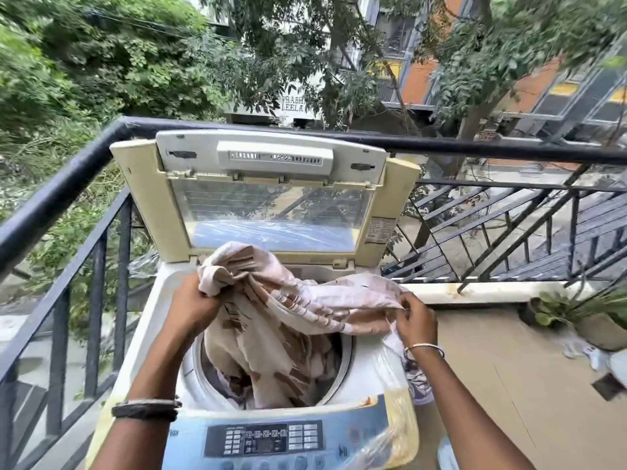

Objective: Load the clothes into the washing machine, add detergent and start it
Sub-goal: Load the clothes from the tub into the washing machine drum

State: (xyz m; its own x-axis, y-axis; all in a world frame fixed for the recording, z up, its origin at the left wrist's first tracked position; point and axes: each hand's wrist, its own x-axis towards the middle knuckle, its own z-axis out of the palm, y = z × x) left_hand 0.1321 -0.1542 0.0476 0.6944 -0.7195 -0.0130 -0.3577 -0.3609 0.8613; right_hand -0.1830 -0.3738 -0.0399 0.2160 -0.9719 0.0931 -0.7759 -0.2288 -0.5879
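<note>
Loading's mid-way — both hands, left (pixel 195 305) and right (pixel 415 322), grip a cloth (pixel 288 320) hanging into the washer (pixel 342 398) at 6 o'clock; detergent, start remain.

Left hand (pixel 195 305), right hand (pixel 416 321) grip patterned cloth (pixel 291 320) over open washing machine (pixel 342 396) drum.

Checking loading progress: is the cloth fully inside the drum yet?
Partly in. The cloth hangs into the drum, but the left hand and right hand grip its top above the rim.
</note>
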